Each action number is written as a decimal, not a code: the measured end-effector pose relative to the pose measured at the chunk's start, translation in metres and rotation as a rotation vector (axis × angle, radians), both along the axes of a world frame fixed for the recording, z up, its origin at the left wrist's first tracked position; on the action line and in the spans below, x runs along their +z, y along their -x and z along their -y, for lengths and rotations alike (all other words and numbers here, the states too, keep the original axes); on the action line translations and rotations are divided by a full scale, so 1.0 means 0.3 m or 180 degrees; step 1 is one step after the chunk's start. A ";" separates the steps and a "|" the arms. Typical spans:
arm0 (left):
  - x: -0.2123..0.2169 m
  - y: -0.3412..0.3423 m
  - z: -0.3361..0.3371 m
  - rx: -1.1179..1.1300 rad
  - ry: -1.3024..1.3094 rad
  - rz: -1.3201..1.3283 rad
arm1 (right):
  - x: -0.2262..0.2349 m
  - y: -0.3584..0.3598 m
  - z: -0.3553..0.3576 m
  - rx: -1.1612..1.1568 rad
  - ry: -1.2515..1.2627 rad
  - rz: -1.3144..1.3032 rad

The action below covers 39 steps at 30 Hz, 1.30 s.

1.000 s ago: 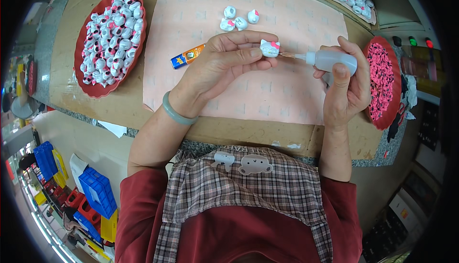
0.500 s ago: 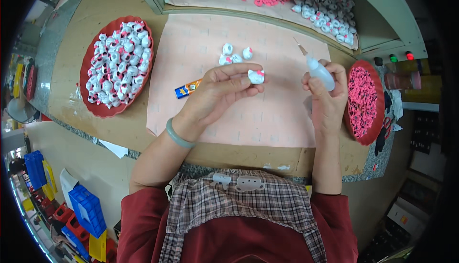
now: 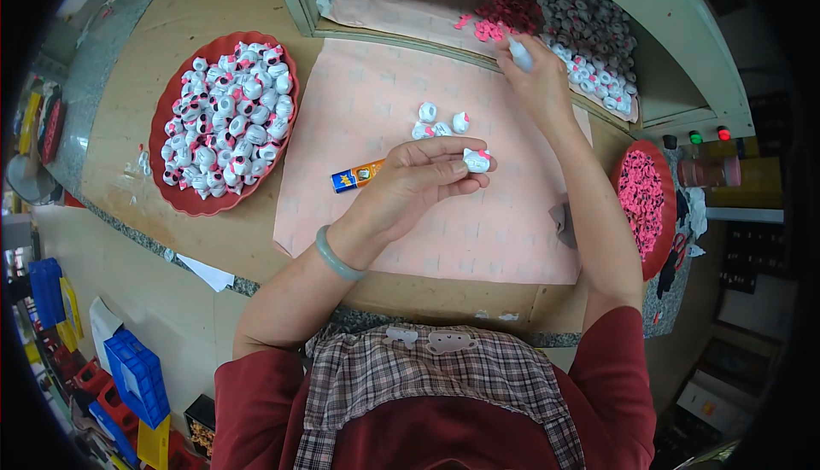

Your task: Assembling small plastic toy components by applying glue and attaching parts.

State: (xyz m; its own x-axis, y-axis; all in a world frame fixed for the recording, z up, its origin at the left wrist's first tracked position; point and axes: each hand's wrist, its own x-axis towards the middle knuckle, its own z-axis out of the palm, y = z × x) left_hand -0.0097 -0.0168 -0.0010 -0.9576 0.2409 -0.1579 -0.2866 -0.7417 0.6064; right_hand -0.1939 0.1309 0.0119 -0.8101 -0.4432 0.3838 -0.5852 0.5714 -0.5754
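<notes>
A small white cat-head figure (image 3: 477, 160) with a pink bow is pinched between the thumb and fingers of my left hand (image 3: 410, 181). Above the far part of the pink paper (image 3: 504, 239), my right hand (image 3: 543, 86) is closed round a white squeeze bottle (image 3: 519, 56). The bottle's needle tip, visible earlier, cannot be made out now. This hand is at the front edge of the shelf, close to loose bright pink pieces (image 3: 489, 30). Several white cat-head figures (image 3: 427, 112) lie on the paper beyond my left hand. An orange and blue packet (image 3: 345, 181) lies beside my left wrist.
A red scalloped tray (image 3: 159, 141) heaped with white figures stands left. Another red tray (image 3: 658, 244) of pink pieces stands right. Rows of white figures (image 3: 598, 79) and dark red pieces (image 3: 510, 2) fill the shelf. A dark grey scrap (image 3: 562, 222) lies near my right forearm.
My right hand has moved forward and left with the bottle, from over the paper's right side to the shelf edge. My left hand keeps hold of the cat-head figure. The whole view has shifted slightly.
</notes>
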 end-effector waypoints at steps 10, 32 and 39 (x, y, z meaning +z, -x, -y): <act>0.002 -0.007 -0.006 -0.0064 0.0016 0.0008 | -0.050 0.114 0.083 0.0140 -0.0697 -0.0928; -0.003 0.002 -0.002 0.0095 0.0149 -0.0036 | 0.090 -0.269 -0.135 0.0118 0.2211 0.3040; -0.001 -0.004 -0.007 0.0082 0.0160 -0.0003 | 0.069 -0.305 -0.168 0.0190 0.1835 0.3100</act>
